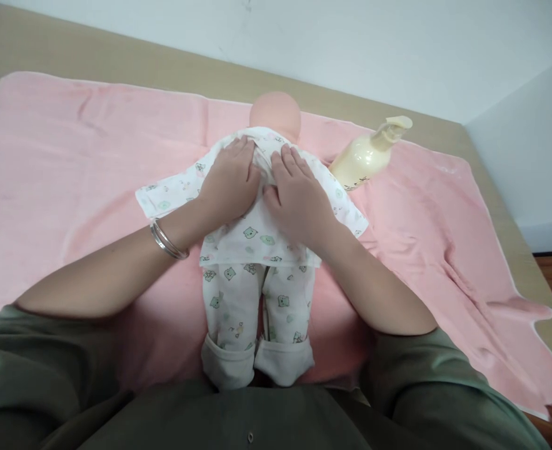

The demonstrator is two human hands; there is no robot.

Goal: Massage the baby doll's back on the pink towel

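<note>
A baby doll (274, 111) lies in the middle, its bald head away from me and its legs toward me. It is dressed in a white printed top (257, 240) and matching trousers (233, 300) with turned-up cuffs. My left hand (231, 178) rests flat on the left side of the top's upper part, fingers stretched toward the head. On the right side, my right hand (299, 194) lies flat in the same way, with its thumb pointing inward. Neither hand grips anything. The doll's face and hands are not visible.
Under the doll spreads a pink blanket (92, 144), wrinkled at the right, on a wooden table (163, 59). A cream pump bottle (364, 156) stands or leans just right of the doll's shoulder. Behind the table is a white wall (327, 44).
</note>
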